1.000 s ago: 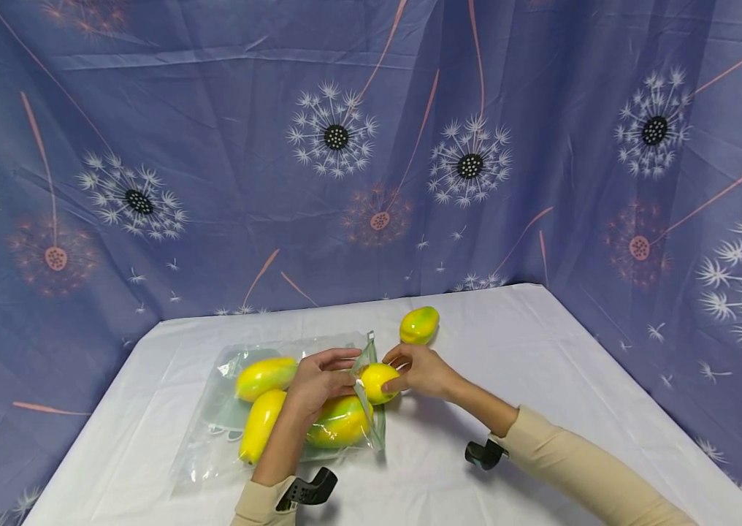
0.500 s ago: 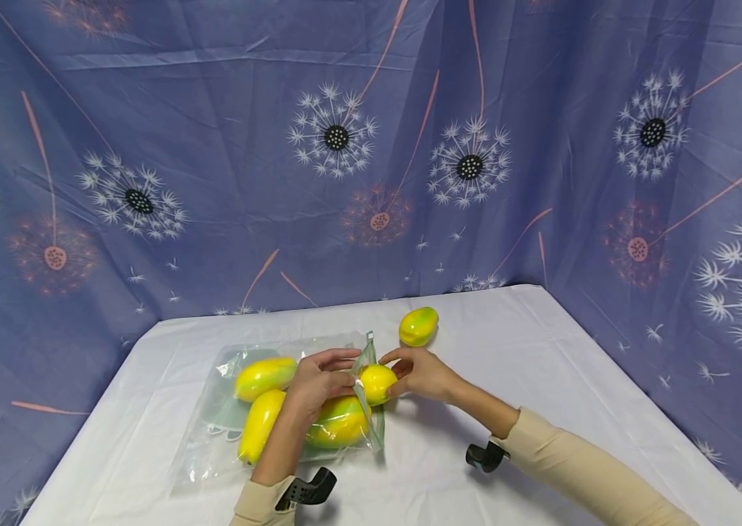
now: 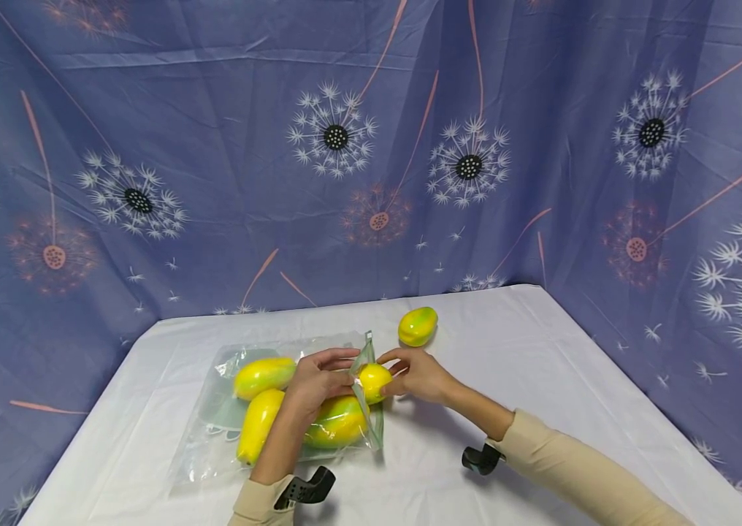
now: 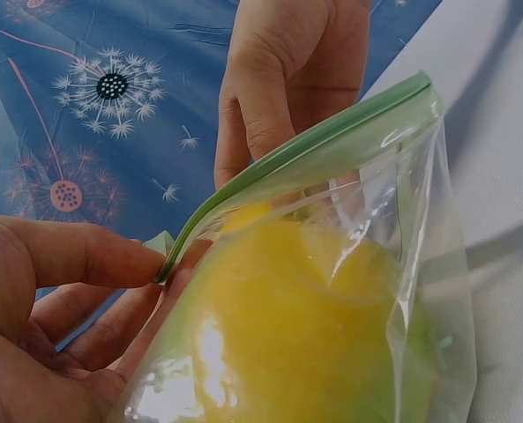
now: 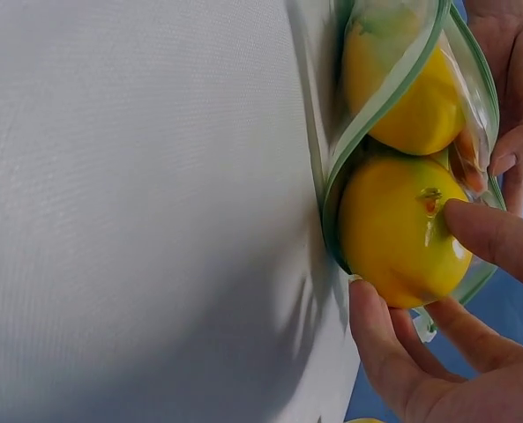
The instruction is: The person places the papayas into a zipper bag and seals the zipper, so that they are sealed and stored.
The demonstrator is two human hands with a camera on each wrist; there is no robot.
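A clear zip bag (image 3: 196, 456) with a green zip edge lies on the white table, its mouth facing right. My left hand (image 3: 318, 381) pinches the upper edge of that mouth between thumb and fingers, holding it up. At the opening sits a yellow papaya (image 5: 402, 233), partly inside the bag. My right hand (image 3: 422, 376) holds its outer end, the thumb near the stem mark and fingers along the other side. Inside the bag, next to it, lies a larger yellow-green papaya (image 3: 338, 422). Two more papayas, an upper one (image 3: 264, 377) and a lower one (image 3: 259, 427), lie farther left, partly behind my left hand.
Another yellow-green papaya (image 3: 418, 326) rests on the white tablecloth (image 3: 509, 351) behind my right hand. A blue curtain (image 3: 246, 183) with dandelion prints hangs around the table's back and sides. Black wrist cameras, left (image 3: 308, 487) and right (image 3: 483, 459), sit at both cuffs.
The papaya at the bag's mouth has shifted slightly left, farther into the opening, with my right hand following. My left hand keeps its pinch on the edge.
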